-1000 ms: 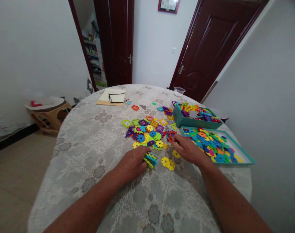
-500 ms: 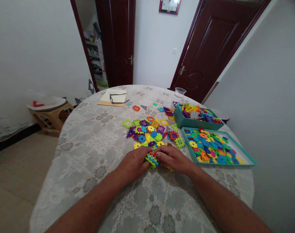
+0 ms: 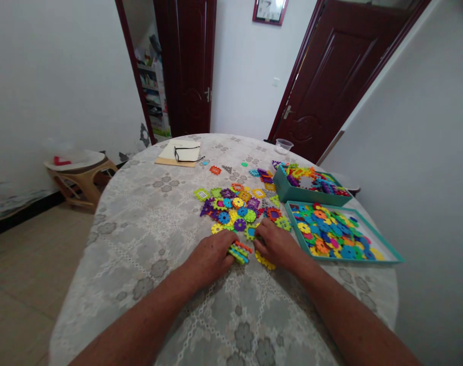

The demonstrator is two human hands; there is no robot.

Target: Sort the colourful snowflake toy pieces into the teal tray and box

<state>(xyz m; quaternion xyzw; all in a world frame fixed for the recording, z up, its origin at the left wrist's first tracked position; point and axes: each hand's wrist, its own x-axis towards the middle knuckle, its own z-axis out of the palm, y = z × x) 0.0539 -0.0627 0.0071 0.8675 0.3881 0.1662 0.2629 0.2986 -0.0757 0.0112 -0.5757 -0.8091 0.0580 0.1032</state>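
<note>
My left hand [image 3: 212,252] is closed around a small stack of interlocking plastic pieces [image 3: 239,252], edge-on in green, blue and orange. To its right, my right hand [image 3: 276,244] has bent fingers at the edge of a yellow-green square piece with a blue middle [image 3: 250,232]; the fingertips are partly hidden. A yellow toothed disc [image 3: 265,261] lies under and beside that hand. Just beyond both hands spreads a loose pile of flower discs and square frames, among them a purple disc [image 3: 239,224] and a blue disc [image 3: 224,217].
A teal box [image 3: 292,191] full of pieces stands at the right, and a shallow teal-rimmed tray [image 3: 383,260] of discs lies in front of it. Glasses [image 3: 187,148] rest on a notepad [image 3: 166,154] at the far left. A clear plastic cup [image 3: 283,146] stands at the back.
My right hand has left the stack and moved slightly up and right to the yellow-green square piece. My left hand still holds the stack, whose orange top piece now shows fully.
</note>
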